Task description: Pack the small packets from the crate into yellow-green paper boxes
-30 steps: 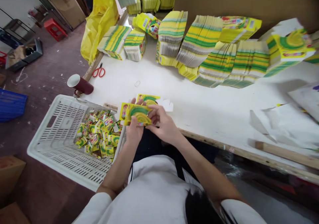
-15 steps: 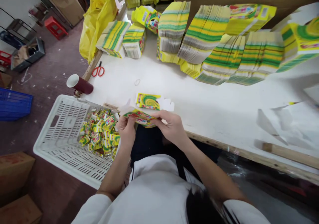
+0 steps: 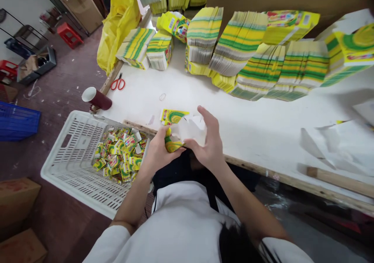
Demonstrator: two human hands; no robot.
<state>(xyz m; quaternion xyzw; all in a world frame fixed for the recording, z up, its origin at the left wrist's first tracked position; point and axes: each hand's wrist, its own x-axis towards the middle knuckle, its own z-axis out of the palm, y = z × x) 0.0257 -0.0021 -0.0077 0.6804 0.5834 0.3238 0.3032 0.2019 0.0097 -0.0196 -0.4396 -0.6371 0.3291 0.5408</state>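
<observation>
A small yellow-and-green printed carton (image 3: 173,144) is held above the table's front edge, its white inner flaps (image 3: 191,129) spread to the right. My left hand (image 3: 159,152) is closed around the printed end. My right hand (image 3: 209,140) has its thumb at the lower edge of the flaps and its forefinger raised on their far side, so the flaps lie between them. Just behind, a flat carton blank (image 3: 172,116) with the same print lies on the white table (image 3: 248,130), partly covered by the held carton.
Left of my hands stands a white plastic basket (image 3: 68,163) containing many small cartons. A maroon mug (image 3: 101,100), red-handled scissors (image 3: 118,83) and a rubber band (image 3: 162,96) lie near the table's left side. Stacks of flat cartons (image 3: 239,41) line the back. White paper (image 3: 336,142) lies at right.
The carton, flattish before, now stands opened out with its white flaps toward the right. My left hand has wrapped further round it, and the right forefinger has lifted away from the thumb.
</observation>
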